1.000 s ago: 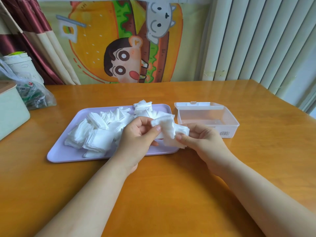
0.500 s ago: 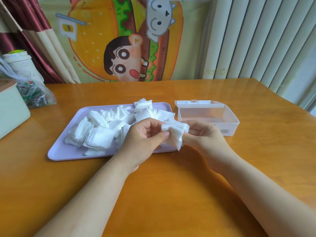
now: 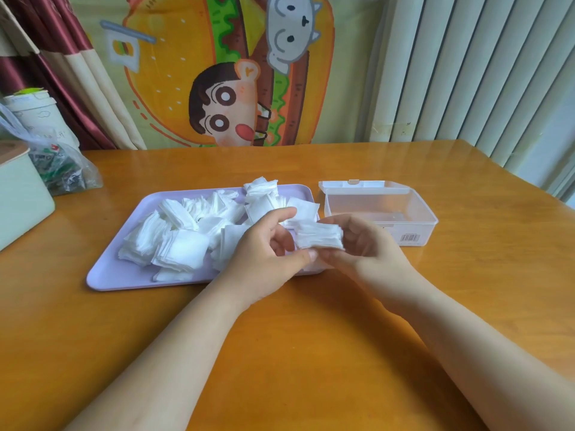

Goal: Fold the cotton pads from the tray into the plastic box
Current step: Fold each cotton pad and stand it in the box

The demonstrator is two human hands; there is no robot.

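A lilac tray point(image 3: 124, 276) lies on the wooden table, heaped with several white square cotton pads point(image 3: 183, 241). To its right stands a clear plastic box point(image 3: 417, 213) with its lid open at the back; I see no pads inside. Above the tray's front right corner, my left hand point(image 3: 267, 253) and my right hand point(image 3: 364, 244) both pinch a small folded stack of cotton pads point(image 3: 319, 236). The left thumb presses its lower edge and the right fingers wrap its right side.
At the left edge sits a pale green box point(image 3: 21, 200), with a clear plastic bag point(image 3: 62, 169) and a white cup point(image 3: 34, 113) behind it. Bare wooden table point(image 3: 295, 353) lies in front of the tray. A cartoon cloth and curtains hang behind.
The pads in my hands went from a loosely spread bunch to a compact folded stack. Both hands stayed above the tray's front right corner.
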